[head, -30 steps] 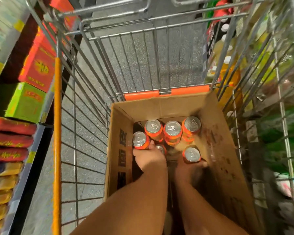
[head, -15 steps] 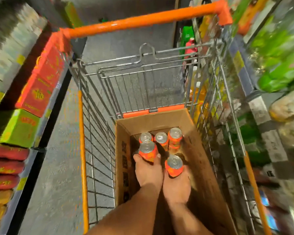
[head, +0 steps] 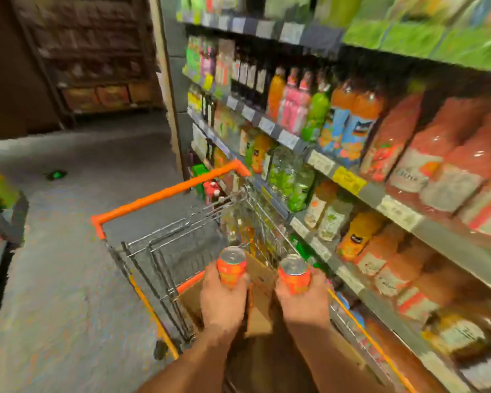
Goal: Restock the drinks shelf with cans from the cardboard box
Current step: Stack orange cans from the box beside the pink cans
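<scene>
My left hand point(head: 221, 300) grips an orange can point(head: 232, 265) with a silver top, held upright above the cardboard box point(head: 260, 310). My right hand point(head: 302, 303) grips a second orange can point(head: 295, 274) the same way, a little to the right. Both cans are lifted clear of the box, which sits in the wire shopping cart point(head: 165, 259). The box's inside is hidden behind my hands and arms. The drinks shelf point(head: 360, 191) runs along the right, its tiers packed with bottles and cartons.
The cart's orange handle bar point(head: 170, 194) points away from me, close against the shelving. Grey floor point(head: 68, 265) opens to the left and ahead. Another shelf edge point(head: 0, 219) stands at far left. A small green object point(head: 56, 174) lies on the floor farther off.
Both hands have lifted one can each up out of the box. My view has swung up and to the right, from the cart's inside to the drinks shelf.
</scene>
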